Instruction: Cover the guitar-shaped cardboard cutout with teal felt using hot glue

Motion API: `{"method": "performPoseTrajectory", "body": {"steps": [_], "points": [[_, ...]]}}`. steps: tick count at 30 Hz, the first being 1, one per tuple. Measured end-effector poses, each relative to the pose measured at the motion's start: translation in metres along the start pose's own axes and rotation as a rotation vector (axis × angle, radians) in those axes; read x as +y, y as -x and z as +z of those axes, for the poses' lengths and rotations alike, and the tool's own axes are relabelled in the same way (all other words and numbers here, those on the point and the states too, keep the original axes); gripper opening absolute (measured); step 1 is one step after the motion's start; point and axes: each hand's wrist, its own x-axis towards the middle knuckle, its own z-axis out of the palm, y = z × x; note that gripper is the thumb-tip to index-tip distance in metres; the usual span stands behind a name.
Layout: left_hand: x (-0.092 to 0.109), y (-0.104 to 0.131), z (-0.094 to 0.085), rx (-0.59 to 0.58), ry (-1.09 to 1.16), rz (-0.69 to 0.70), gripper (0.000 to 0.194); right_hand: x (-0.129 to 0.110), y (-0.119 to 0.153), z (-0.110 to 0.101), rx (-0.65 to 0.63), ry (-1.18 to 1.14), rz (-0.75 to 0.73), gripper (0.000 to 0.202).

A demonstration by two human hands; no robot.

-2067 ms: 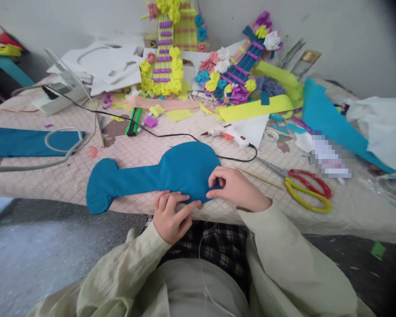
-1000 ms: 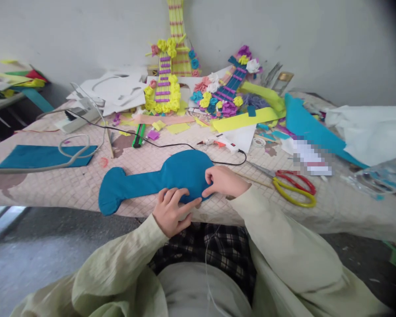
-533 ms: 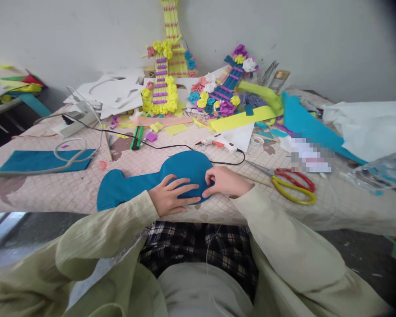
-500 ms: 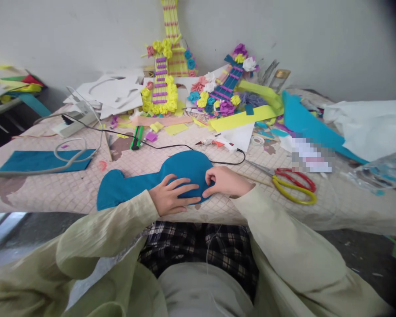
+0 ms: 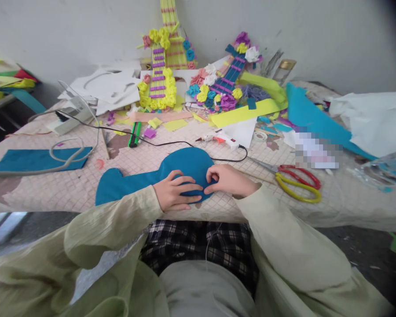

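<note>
A blue instrument-shaped piece (image 5: 185, 165) lies flat near the table's front edge, its narrow end pointing left. My left hand (image 5: 178, 192) rests on the lower part of its rounded body, palm down with the fingers spread. At the right rim of the body, my right hand (image 5: 226, 180) has thumb and index finger curled together on the edge, pinching there; what lies between the fingertips is too small to make out. Behind the piece sits a white glue gun (image 5: 222, 139) with a black cord.
Scissors with red and yellow handles (image 5: 298, 182) lie right of my right hand. A green cutter (image 5: 135, 134), a blue sheet (image 5: 36, 160) and a power strip (image 5: 69, 119) are on the left. Flower-trimmed paper instruments (image 5: 158, 83) stand at the wall. A plastic bottle (image 5: 389, 169) lies far right.
The view has shifted slightly. Both hands have moved a little to the right along the blue piece, keeping nearly the same pose. Nothing was taken hold of or let go.
</note>
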Motion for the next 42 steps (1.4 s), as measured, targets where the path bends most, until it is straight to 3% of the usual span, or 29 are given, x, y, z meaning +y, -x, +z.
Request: {"method": "performPoseTrajectory", "body": {"steps": [12,19,32,34,37,42], "points": [[-0.009,-0.021,0.002,0.047,0.232,-0.073,0.017,-0.002,0.005,0.001,0.027,-0.028,-0.021,0.021],[-0.015,-0.023,0.002,-0.029,0.379,-0.175,0.022,0.000,0.004,0.002,0.029,-0.056,-0.040,0.023],[-0.009,-0.021,0.005,-0.094,0.164,-0.110,0.030,0.001,0.006,0.003,0.064,-0.060,-0.062,0.015],[-0.009,-0.022,0.004,-0.096,0.152,-0.110,0.029,-0.001,0.010,0.000,0.112,-0.121,-0.047,0.014],[-0.007,-0.022,0.002,-0.091,0.151,-0.120,0.029,-0.004,0.023,-0.008,0.303,-0.192,0.005,0.014],[-0.007,-0.022,0.002,-0.079,0.188,-0.135,0.028,0.005,0.057,-0.019,0.577,-0.113,0.128,0.012]]}}
